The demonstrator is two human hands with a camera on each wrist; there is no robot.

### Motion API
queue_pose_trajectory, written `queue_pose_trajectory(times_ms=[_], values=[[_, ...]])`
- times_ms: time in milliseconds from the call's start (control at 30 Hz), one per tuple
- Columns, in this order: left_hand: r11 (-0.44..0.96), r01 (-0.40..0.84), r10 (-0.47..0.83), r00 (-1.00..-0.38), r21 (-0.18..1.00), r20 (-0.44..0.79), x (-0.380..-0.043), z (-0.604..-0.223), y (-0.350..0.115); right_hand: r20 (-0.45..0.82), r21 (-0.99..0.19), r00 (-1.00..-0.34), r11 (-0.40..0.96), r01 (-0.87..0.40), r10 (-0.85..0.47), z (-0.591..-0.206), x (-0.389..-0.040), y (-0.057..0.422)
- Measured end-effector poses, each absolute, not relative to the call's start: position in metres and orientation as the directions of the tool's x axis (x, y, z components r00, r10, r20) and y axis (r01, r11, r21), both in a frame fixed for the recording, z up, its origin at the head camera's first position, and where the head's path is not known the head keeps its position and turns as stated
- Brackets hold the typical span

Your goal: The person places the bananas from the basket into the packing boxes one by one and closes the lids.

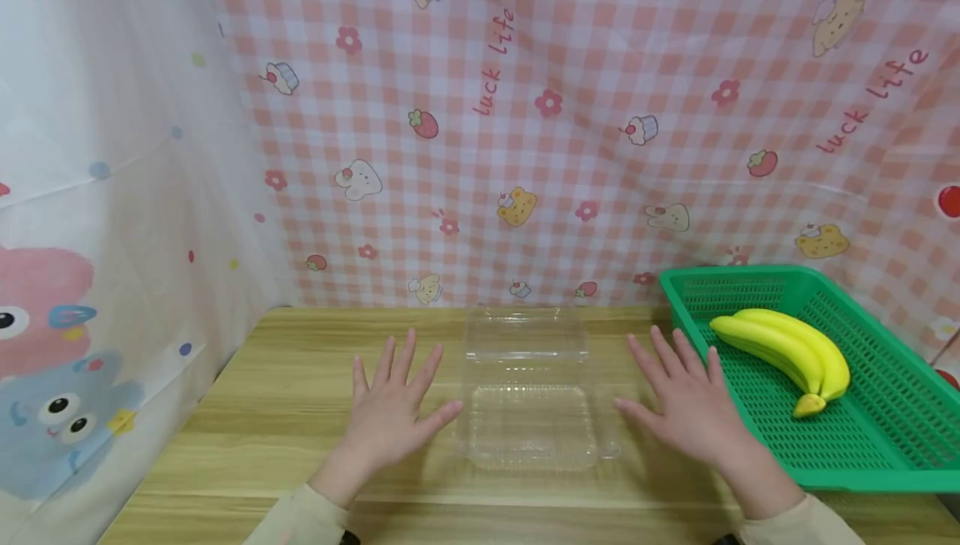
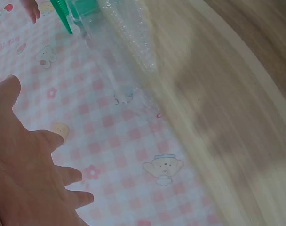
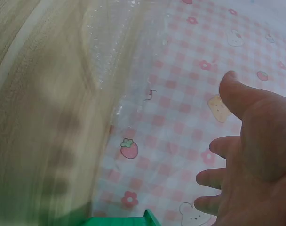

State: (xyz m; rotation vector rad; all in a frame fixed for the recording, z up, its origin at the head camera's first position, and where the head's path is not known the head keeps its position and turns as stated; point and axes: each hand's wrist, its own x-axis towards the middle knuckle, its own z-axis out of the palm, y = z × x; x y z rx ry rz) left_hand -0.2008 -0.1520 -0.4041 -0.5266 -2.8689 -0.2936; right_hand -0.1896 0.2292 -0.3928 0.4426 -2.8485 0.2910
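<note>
A clear plastic clamshell box (image 1: 532, 424) stands with its lid (image 1: 527, 332) raised at the middle of the table. To its left, my left hand (image 1: 393, 412) is spread over the table, holding nothing. On the other side, my right hand (image 1: 686, 407) is spread the same way, between the box and a green basket (image 1: 780, 482). Inside the basket lies a small bunch of yellow bananas (image 1: 795, 353). Both wrist views show the fingers apart, with the left hand (image 2: 35, 165) and right hand (image 3: 256, 141) held above the tabletop.
The wood-grain table (image 1: 247, 437) ends at a pink checked cloth (image 1: 465, 153) hanging behind it. At the left hangs a white cloth (image 1: 150, 237) with cartoon figures. The basket's wall rises along the table's right side.
</note>
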Motion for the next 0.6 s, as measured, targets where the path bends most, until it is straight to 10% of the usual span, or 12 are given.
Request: queue_pose_trajectory(times_ms=[600], values=[[0.859,0.453,0.307,-0.829,0.239,0.468,-0.199,-0.412,-0.146,0.373,-0.131,-0.884,0.928,-0.349,-0.280,-0.387,-0.179,0.260]])
